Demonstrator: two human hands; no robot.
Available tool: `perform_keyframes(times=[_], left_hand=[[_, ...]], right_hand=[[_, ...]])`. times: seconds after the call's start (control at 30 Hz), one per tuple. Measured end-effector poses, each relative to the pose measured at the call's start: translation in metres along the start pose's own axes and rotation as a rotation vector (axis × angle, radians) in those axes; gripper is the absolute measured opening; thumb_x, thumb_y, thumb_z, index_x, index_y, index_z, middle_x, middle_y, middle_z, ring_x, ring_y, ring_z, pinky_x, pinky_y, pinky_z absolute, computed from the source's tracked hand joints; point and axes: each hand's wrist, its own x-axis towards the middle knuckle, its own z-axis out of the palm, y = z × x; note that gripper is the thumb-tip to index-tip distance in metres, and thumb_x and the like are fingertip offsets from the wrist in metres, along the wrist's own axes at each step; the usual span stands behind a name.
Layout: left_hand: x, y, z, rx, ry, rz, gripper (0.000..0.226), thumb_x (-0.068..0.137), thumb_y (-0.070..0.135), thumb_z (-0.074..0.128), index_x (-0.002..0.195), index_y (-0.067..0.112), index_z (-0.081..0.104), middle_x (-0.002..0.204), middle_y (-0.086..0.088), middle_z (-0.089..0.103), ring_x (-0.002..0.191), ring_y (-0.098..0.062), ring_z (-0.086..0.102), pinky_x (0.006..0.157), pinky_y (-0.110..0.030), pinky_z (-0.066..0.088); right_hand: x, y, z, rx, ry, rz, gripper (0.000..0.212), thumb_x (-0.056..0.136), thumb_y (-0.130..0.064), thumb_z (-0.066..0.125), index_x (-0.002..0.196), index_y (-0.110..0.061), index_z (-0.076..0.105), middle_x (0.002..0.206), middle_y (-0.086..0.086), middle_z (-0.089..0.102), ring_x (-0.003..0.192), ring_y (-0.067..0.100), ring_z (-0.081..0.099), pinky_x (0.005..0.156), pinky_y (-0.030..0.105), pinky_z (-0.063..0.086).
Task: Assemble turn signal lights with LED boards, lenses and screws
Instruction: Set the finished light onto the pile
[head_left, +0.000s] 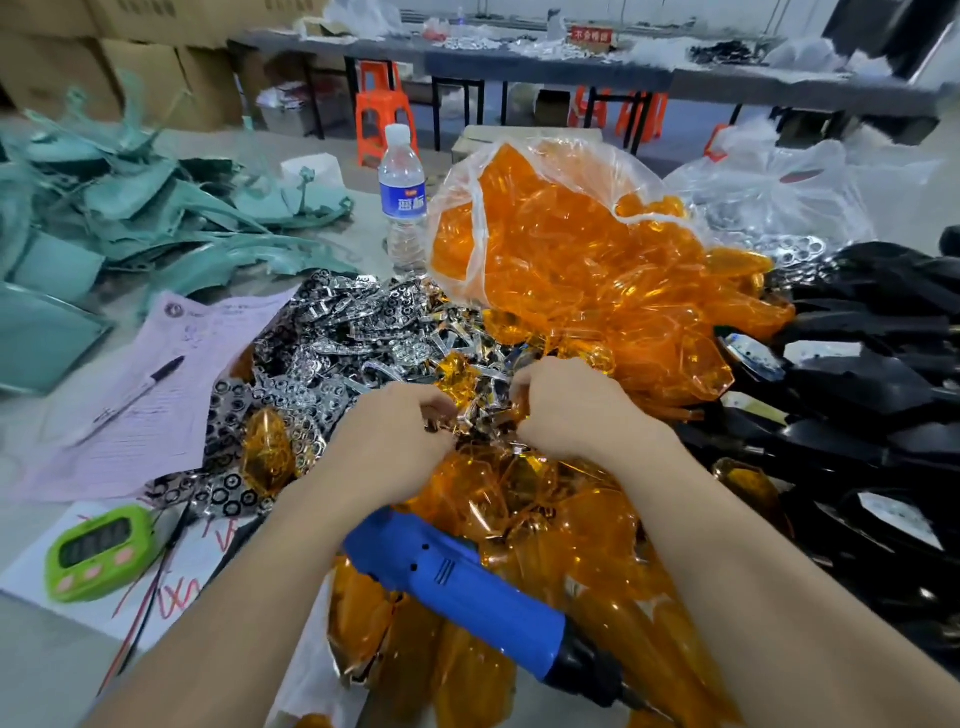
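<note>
My left hand (397, 431) and my right hand (566, 410) meet at the table's middle, fingers curled around a small shiny part with an orange lens (480, 415) between them. A heap of chrome reflector pieces (337, 332) lies to the left. A clear bag of orange lenses (571, 244) stands behind, and more orange lenses (545, 525) spill beneath my wrists. Black lamp housings (872, 374) are piled on the right. A blue electric screwdriver (457, 577) lies across the lenses between my forearms.
A water bottle (401, 197) stands behind the reflector heap. Pink paperwork with a pen (150, 384) and a green timer (98, 551) lie at the left. Teal plastic scraps (130, 218) fill the far left. Tables, orange stools and cardboard boxes stand behind.
</note>
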Motion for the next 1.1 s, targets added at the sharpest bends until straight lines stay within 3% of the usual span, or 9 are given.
perform_keyframes(times=[0.17, 0.3, 0.43, 0.53, 0.7, 0.83, 0.97, 1.03, 1.1], left_hand=[[0.012, 0.021, 0.008, 0.037, -0.034, 0.073, 0.044, 0.096, 0.034, 0.070, 0.140, 0.035, 0.061, 0.123, 0.011, 0.068, 0.095, -0.011, 0.068, 0.079, -0.029, 0.057], [0.017, 0.026, 0.015, 0.161, -0.009, 0.092, 0.035, 0.094, 0.036, 0.072, 0.129, 0.041, 0.068, 0.126, 0.005, 0.071, 0.082, -0.012, 0.068, 0.056, -0.021, 0.046], [0.018, 0.030, 0.021, 0.238, 0.028, 0.138, 0.026, 0.096, 0.030, 0.069, 0.122, 0.034, 0.073, 0.124, 0.006, 0.073, 0.105, -0.019, 0.069, 0.083, -0.035, 0.059], [0.021, 0.030, 0.019, 0.255, 0.054, 0.115, 0.025, 0.097, 0.030, 0.069, 0.122, 0.032, 0.074, 0.118, 0.004, 0.074, 0.102, -0.019, 0.069, 0.082, -0.039, 0.061], [0.019, 0.020, 0.011, 0.040, 0.018, 0.131, 0.053, 0.090, 0.034, 0.078, 0.140, 0.036, 0.062, 0.133, 0.012, 0.068, 0.111, -0.012, 0.066, 0.091, -0.035, 0.057], [0.026, 0.035, 0.022, 0.342, -0.013, 0.180, 0.036, 0.098, 0.032, 0.068, 0.134, 0.031, 0.067, 0.136, 0.004, 0.066, 0.106, -0.021, 0.065, 0.081, -0.037, 0.055], [0.023, 0.034, 0.022, 0.399, 0.096, 0.153, 0.022, 0.103, 0.025, 0.057, 0.111, 0.027, 0.079, 0.117, 0.000, 0.074, 0.096, -0.024, 0.069, 0.063, -0.034, 0.050], [0.015, 0.029, 0.011, 0.324, 0.217, 0.120, 0.023, 0.103, 0.029, 0.057, 0.098, 0.028, 0.079, 0.097, 0.004, 0.075, 0.077, -0.019, 0.065, 0.055, -0.029, 0.042], [0.003, 0.024, -0.003, 0.144, 0.317, 0.074, 0.020, 0.099, 0.031, 0.061, 0.090, 0.031, 0.080, 0.076, 0.015, 0.071, 0.060, -0.012, 0.062, 0.048, -0.023, 0.038]], right_hand=[[-0.002, 0.007, -0.001, 0.129, -0.019, -0.032, 0.014, 0.088, -0.032, 0.079, 0.098, -0.032, 0.070, 0.101, -0.006, 0.067, 0.074, 0.011, 0.057, 0.062, 0.026, 0.047], [-0.010, 0.018, -0.006, 0.317, 0.245, 0.049, 0.018, 0.084, -0.041, 0.081, 0.084, -0.034, 0.064, 0.086, -0.012, 0.063, 0.077, 0.010, 0.061, 0.059, 0.025, 0.045], [-0.019, 0.022, -0.012, 0.345, 0.245, 0.079, 0.008, 0.093, -0.039, 0.073, 0.098, -0.033, 0.070, 0.096, -0.008, 0.071, 0.085, 0.016, 0.067, 0.069, 0.028, 0.051], [-0.037, 0.028, -0.020, 0.392, 0.189, 0.091, 0.035, 0.096, -0.025, 0.070, 0.130, -0.031, 0.065, 0.119, -0.008, 0.069, 0.091, 0.016, 0.069, 0.075, 0.031, 0.058], [-0.092, 0.061, -0.043, 0.059, -0.041, 0.194, 0.021, 0.095, -0.015, 0.065, 0.086, -0.034, 0.067, 0.099, -0.002, 0.072, 0.088, 0.016, 0.069, 0.081, 0.034, 0.062], [-0.110, 0.058, -0.022, 0.166, -0.029, 0.180, 0.028, 0.100, -0.016, 0.061, 0.119, -0.034, 0.069, 0.118, -0.003, 0.070, 0.098, 0.015, 0.067, 0.084, 0.029, 0.060], [-0.087, 0.035, 0.005, 0.385, 0.230, 0.080, 0.048, 0.102, -0.025, 0.060, 0.146, -0.039, 0.049, 0.117, -0.009, 0.070, 0.068, 0.005, 0.064, 0.051, 0.013, 0.050], [-0.065, 0.017, 0.014, 0.402, 0.258, 0.048, 0.055, 0.101, -0.035, 0.061, 0.151, -0.036, 0.039, 0.103, -0.002, 0.071, 0.068, 0.010, 0.065, 0.064, 0.030, 0.059], [-0.044, 0.001, 0.017, 0.200, 0.256, 0.044, 0.057, 0.099, -0.044, 0.062, 0.150, -0.028, 0.042, 0.111, 0.008, 0.069, 0.099, 0.029, 0.066, 0.091, 0.046, 0.052]])
